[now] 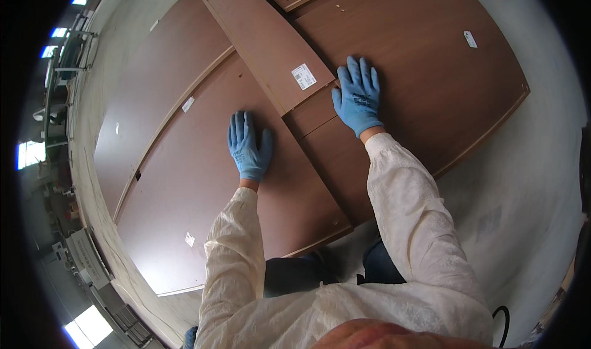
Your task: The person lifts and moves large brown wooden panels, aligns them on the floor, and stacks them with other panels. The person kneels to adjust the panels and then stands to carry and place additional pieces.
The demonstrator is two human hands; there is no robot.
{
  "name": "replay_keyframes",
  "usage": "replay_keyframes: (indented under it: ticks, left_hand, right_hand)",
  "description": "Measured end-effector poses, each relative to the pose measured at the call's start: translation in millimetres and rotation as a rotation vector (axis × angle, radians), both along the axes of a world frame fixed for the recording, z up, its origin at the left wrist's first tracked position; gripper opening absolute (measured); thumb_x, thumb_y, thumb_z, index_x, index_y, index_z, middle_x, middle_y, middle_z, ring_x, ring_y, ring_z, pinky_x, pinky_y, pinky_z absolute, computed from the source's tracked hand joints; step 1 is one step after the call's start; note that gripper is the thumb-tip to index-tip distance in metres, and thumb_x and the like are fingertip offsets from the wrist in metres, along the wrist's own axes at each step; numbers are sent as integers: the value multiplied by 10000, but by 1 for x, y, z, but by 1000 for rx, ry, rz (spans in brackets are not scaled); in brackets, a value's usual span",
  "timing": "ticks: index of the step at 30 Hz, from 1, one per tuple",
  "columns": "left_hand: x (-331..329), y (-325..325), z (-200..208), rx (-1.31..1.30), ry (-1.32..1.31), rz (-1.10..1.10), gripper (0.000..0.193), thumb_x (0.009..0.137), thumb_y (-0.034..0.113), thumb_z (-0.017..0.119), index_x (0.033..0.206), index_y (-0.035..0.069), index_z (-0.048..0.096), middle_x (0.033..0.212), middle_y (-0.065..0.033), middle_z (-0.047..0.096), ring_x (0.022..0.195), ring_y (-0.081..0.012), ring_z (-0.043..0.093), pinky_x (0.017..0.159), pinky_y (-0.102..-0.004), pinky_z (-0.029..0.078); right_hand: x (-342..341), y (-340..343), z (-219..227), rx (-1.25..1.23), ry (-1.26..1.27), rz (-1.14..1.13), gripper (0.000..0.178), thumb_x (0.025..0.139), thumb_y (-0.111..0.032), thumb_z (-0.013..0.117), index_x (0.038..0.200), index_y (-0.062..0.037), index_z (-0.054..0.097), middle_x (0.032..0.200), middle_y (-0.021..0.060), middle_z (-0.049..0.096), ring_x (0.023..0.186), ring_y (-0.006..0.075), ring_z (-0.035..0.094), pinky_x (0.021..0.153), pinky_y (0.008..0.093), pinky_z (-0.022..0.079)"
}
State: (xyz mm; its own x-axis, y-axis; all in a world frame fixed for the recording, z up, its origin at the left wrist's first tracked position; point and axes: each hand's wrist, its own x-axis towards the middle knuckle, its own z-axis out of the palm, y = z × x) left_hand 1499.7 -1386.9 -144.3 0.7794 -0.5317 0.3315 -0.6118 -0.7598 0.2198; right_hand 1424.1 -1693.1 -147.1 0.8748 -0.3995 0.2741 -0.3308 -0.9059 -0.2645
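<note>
Both my hands wear blue gloves and lie flat, fingers stretched out. My left hand [249, 147] rests on a wide reddish-brown panel [203, 183] on the left, with nothing in it. On the right, my right hand [359, 96] is spread on a darker brown panel [431, 84], just beside the end of a narrow brown board [265, 47]. That narrow board runs away from me between the wide panels and bears a white label [303, 76] near its close end. A short brown strip [314, 111] lies between that end and the wide panels' edges.
More brown panel surface [148, 72] stretches to the far left, past a pale raised edge [184, 100]. Small white labels dot the panels. Pale floor [517, 183] surrounds them. Metal racks [77, 53] and a grey box-like unit [87, 258] stand along the left.
</note>
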Motion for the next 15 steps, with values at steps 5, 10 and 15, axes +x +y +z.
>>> replay_keyframes:
  ticks: [5,10,15]
  left_hand:
    - [-1,4,1,20,-5,-21,656,918,278,675,1471,-27,494,1541,-266,465,1449,-442,409,1204,-524,308]
    - [-1,0,0,43,-13,-23,654,925,273,666,1467,-50,493,1521,-267,490,1437,-459,418,1201,-524,319]
    - [-2,-2,1,22,-23,-27,648,949,267,630,1503,-23,464,1567,-247,446,1478,-429,379,1221,-523,285]
  right_hand:
    - [-1,1,-5,34,-78,-7,494,899,-301,666,1340,-96,579,1562,163,431,1481,395,346,1215,575,229]
    - [-2,1,-2,62,-71,-14,533,880,-288,696,1355,-86,560,1568,193,412,1482,421,335,1222,576,216]
    - [-3,0,3,103,-65,-9,503,869,-261,722,1309,-87,554,1552,184,395,1476,413,326,1219,571,222]
